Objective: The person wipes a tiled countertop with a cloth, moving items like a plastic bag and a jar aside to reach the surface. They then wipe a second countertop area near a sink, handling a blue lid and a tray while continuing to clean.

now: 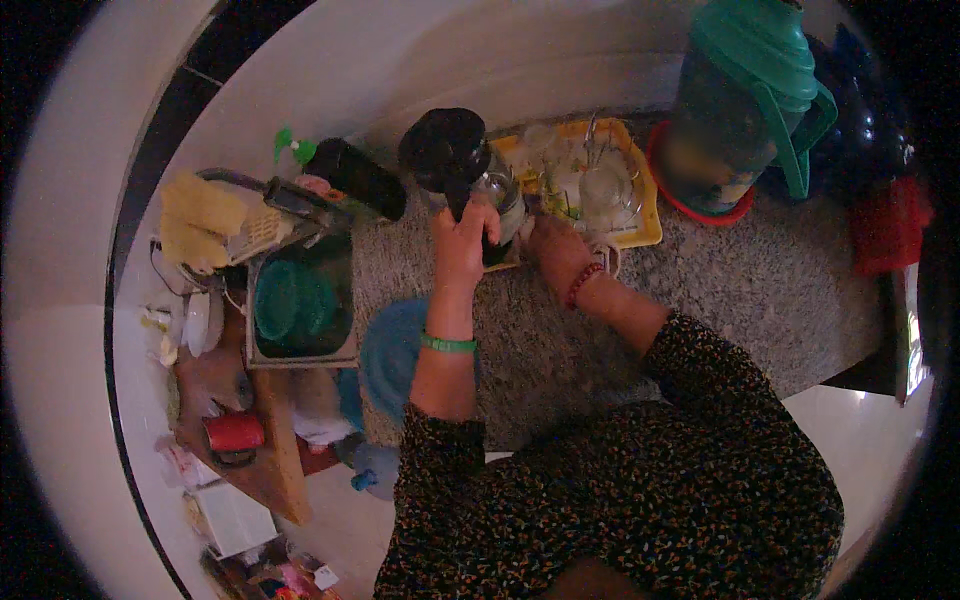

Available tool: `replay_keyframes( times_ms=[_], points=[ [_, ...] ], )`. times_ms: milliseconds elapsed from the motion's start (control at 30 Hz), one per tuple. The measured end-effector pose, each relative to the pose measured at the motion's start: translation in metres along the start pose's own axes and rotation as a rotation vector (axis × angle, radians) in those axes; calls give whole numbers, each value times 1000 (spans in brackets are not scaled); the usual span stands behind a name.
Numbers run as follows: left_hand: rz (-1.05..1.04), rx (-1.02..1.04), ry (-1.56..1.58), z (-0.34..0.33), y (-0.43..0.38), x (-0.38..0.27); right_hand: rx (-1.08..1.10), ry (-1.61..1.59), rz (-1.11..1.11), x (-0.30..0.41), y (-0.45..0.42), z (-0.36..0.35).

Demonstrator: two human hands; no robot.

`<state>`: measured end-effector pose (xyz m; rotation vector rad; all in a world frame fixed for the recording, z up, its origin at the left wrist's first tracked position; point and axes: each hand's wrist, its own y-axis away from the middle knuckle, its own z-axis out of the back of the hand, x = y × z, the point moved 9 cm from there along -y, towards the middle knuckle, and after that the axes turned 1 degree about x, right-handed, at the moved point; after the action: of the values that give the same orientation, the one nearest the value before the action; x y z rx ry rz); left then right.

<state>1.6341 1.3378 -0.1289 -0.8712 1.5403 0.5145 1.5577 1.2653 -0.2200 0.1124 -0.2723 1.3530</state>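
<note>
My left hand (466, 232) is closed around the handle of a black jug-like vessel (444, 148) at the back of the counter. Just right of it stands a clear glass container (504, 196), partly hidden by the vessel and the hand. My right hand (556, 249) reaches to the left part of a yellow tray (651, 225); its fingertips are beside a small pale thing (527, 228), too blurred to name. Whether the fingers grip it is hidden. Several glasses and a glass cup (602, 191) are on the tray.
A green-topped thermos jug (731, 112) stands in a red-rimmed basin (739, 217) to the right. On the left are a sink (301, 360) holding green bowls (289, 300), a black bottle (358, 178) and a yellow cloth (199, 217). A blue basin (394, 360) sits near my left forearm.
</note>
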Motion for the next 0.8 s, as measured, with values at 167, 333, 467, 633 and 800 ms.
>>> replay_keyframes(
  times_ms=[167,333,467,633,800],
  points=[
    [58,-78,31,19,10,-6,-190,37,114,4,-4,-3],
    [-104,24,71,19,30,-70,-104,51,-12,12,-35,-18],
    [-97,21,188,33,47,-92,-118,-136,-243,0,-77,0],
    [-166,-17,144,46,78,-122,92,-126,-281,26,-142,-4],
    [-135,2,139,54,69,-99,-116,-333,22,52,-139,-5]
  ],
)
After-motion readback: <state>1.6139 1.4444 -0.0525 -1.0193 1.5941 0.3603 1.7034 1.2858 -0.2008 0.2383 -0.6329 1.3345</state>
